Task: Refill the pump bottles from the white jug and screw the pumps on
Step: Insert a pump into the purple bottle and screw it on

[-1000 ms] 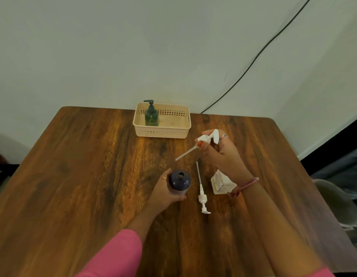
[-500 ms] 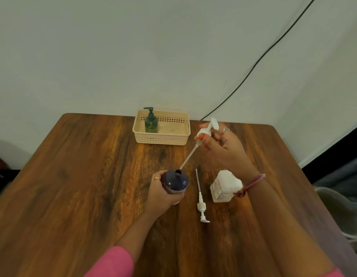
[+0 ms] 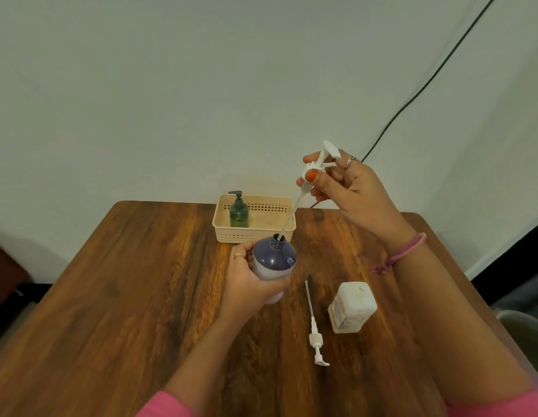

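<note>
My left hand grips a dark blue bottle with a pale lower body, standing on the wooden table. Above it my right hand pinches a white pump by its collar. The pump's thin dip tube slants down, and its tip sits in the bottle's open neck. A second white pump lies flat on the table to the right of the bottle. Beside it stands the white jug, cap on.
A cream basket at the table's far edge holds a green pump bottle with its pump on. A black cable runs down the wall behind. The table's right edge lies close past my right forearm.
My right hand has raised the pump and swung it upright, bringing the dip tube's tip into the bottle's neck. My left hand kept hold of the bottle. The camera tilted upward.
</note>
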Demonstrator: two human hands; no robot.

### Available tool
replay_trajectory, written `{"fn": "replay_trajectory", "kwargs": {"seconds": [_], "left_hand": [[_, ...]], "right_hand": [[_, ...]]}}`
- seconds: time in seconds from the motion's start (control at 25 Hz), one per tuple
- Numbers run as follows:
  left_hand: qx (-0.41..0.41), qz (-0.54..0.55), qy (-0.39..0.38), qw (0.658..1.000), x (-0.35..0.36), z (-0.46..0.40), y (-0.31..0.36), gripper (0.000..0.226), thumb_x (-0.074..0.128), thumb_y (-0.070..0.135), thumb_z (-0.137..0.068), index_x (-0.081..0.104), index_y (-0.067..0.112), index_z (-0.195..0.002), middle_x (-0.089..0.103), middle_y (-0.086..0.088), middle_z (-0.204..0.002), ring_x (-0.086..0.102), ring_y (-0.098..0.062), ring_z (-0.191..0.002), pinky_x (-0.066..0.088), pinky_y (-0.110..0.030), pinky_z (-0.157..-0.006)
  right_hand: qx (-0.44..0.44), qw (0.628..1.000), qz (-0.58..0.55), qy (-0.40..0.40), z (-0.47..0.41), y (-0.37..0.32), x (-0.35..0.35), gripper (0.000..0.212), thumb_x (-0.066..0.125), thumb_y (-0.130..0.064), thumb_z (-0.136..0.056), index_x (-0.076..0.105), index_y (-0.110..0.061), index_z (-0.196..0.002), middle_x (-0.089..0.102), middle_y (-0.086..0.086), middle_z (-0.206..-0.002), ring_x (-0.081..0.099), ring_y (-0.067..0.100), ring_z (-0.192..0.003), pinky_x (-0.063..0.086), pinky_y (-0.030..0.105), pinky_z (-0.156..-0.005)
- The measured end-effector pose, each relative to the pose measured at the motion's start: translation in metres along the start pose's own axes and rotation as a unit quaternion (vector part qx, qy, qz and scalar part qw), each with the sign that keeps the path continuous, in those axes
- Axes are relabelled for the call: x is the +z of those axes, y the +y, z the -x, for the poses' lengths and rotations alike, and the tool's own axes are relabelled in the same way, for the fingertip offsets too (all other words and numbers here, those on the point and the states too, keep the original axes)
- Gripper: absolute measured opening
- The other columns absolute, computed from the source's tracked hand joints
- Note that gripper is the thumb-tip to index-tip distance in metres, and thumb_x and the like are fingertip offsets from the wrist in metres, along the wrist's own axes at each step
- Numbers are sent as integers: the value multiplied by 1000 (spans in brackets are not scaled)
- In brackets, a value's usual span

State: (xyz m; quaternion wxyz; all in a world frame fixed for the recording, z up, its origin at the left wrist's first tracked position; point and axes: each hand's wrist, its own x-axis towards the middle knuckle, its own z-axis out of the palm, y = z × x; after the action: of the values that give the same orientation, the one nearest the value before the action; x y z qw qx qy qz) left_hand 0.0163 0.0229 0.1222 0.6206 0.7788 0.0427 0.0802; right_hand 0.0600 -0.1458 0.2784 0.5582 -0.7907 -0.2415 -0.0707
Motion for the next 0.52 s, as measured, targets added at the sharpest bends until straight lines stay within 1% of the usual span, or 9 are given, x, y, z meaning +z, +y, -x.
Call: {"fn": "replay_trajectory", "kwargs": {"seconds": [0.12, 0.16, 0.24, 0.32, 0.4, 0.44, 0.52], "left_hand": [[3, 8, -4, 1000, -4, -3, 11, 88, 91, 29, -52, 38, 34, -122, 52, 16, -117, 55, -8, -106, 50, -13, -71], [6, 10, -4, 1000, -5, -4, 15, 88, 91, 29, -52, 39, 34, -123, 53, 15, -118, 56, -9, -106, 49, -12, -70], [12, 15, 1, 1000, -6, -5, 22, 89, 91, 29, -53, 39, 33, -125, 53, 15, -117, 57, -11, -105, 51, -14, -72], [24, 18, 7, 1000, -6, -7, 28, 90, 91, 27, -52, 40, 33, -125, 54, 16, -115, 57, -10, -104, 53, -15, -73], [32, 14, 14, 999, -6, -9, 35, 92, 91, 29, -51, 40, 31, -128, 53, 15, -117, 57, -10, -103, 53, -14, -70], [35, 11, 17, 999, -6, -10, 38, 93, 91, 29, -52, 40, 31, -129, 53, 15, -118, 57, -9, -101, 52, -11, -67], [41, 4, 19, 999, -7, -12, 43, 92, 91, 29, -53, 39, 30, -130, 52, 15, -118, 56, -5, -98, 49, -6, -62]], "right_hand": [[2, 999, 13, -41, -3, 1, 7, 27, 57, -23, -93, 59, -17, -119, 72, 6, -103, 67, 21, -94, 55, 27, -80], [3, 998, 18, -56, -3, 3, 11, 27, 58, -23, -93, 60, -18, -119, 71, 7, -105, 67, 20, -95, 55, 26, -82], [13, 997, 29, -76, -3, 7, 18, 26, 60, -25, -92, 62, -24, -118, 70, 4, -109, 66, 16, -100, 54, 28, -89], [26, 995, 38, -90, -3, 8, 21, 25, 62, -29, -89, 63, -30, -115, 70, -2, -110, 65, 12, -102, 53, 25, -91], [35, 993, 44, -103, -4, 9, 21, 23, 63, -29, -88, 64, -33, -111, 69, -12, -108, 64, 3, -101, 51, 15, -86], [40, 993, 45, -105, -4, 8, 20, 21, 62, -28, -88, 64, -34, -108, 68, -18, -106, 63, -1, -100, 49, 10, -82], [48, 992, 49, -105, -6, 9, 18, 20, 62, -26, -88, 66, -33, -107, 67, -21, -106, 62, -4, -99, 48, 7, -78]]}}
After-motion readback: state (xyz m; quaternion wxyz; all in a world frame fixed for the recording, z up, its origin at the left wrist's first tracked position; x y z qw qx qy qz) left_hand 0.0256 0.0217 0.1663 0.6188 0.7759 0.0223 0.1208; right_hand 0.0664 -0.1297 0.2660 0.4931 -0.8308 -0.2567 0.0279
